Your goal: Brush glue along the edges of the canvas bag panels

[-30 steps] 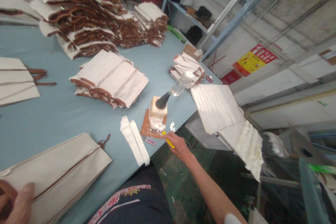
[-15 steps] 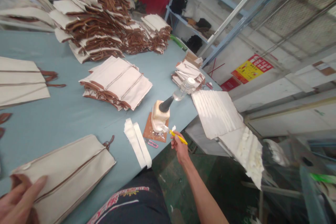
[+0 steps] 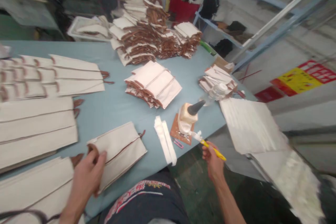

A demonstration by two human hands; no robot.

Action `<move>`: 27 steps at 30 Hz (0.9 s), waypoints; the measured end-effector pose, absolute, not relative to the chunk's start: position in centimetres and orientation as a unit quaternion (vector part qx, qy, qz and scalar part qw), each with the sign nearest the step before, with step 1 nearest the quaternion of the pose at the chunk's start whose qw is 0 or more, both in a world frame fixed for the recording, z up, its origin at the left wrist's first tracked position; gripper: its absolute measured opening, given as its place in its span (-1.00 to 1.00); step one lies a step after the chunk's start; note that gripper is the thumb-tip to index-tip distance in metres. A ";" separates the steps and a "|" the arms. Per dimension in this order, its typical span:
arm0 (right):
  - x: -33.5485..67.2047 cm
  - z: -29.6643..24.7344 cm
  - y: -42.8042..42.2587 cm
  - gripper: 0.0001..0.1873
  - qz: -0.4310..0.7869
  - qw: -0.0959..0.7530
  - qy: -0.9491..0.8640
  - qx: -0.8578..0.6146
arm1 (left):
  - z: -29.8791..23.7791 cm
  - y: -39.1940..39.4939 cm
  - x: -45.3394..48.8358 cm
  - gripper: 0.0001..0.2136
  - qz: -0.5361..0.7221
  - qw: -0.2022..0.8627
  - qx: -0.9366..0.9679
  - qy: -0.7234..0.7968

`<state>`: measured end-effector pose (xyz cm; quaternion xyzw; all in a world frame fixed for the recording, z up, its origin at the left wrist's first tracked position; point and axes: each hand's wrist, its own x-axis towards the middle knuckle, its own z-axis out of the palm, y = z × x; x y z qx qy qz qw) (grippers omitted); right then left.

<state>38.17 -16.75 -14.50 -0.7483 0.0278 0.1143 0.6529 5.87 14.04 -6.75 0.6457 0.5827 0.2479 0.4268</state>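
My left hand (image 3: 90, 171) pinches the near left end of a cream fabric piece (image 3: 120, 150) with brown edging, which lies on the table. In my right hand (image 3: 213, 157) is a yellow-handled brush (image 3: 214, 149), held off the table's front edge. White paste clings to its bristles, which are beside a paste-smeared bottle (image 3: 189, 113) with a dark cone nozzle. The bottle leans on a small brown board (image 3: 175, 129). Left of the board are white strips (image 3: 165, 141) and small pink thread snips (image 3: 178, 143).
A stack of fabric pieces (image 3: 154, 85) sits mid-table, with tall piles (image 3: 141, 31) behind. Rows of similar pieces (image 3: 34, 115) cover the left side. A clear bottle (image 3: 219, 92) stands near the right edge. White sheets (image 3: 249, 126) extend beyond it.
The view has swung left, so the scene sits further right. The brush has drawn slightly away from the bottle's base. More of my left hand shows, still on the fabric piece.
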 end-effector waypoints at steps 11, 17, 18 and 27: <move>28.6 -4.8 -3.6 -0.43 0.279 0.723 0.006 -0.631 | -9.4 16.8 4.8 -0.73 0.200 0.498 0.666 0.518; 25.8 -0.5 0.6 -0.43 0.338 0.723 -0.046 -0.600 | -6.8 13.0 4.2 -0.72 0.214 0.455 0.731 0.461; 25.7 0.0 0.9 -0.43 0.345 0.722 -0.054 -0.597 | -6.2 12.1 4.3 -0.71 0.217 0.450 0.742 0.448; 28.1 2.7 0.7 -0.41 0.365 0.712 -0.167 -0.576 | -3.8 7.5 6.7 -0.69 0.306 0.224 0.886 0.266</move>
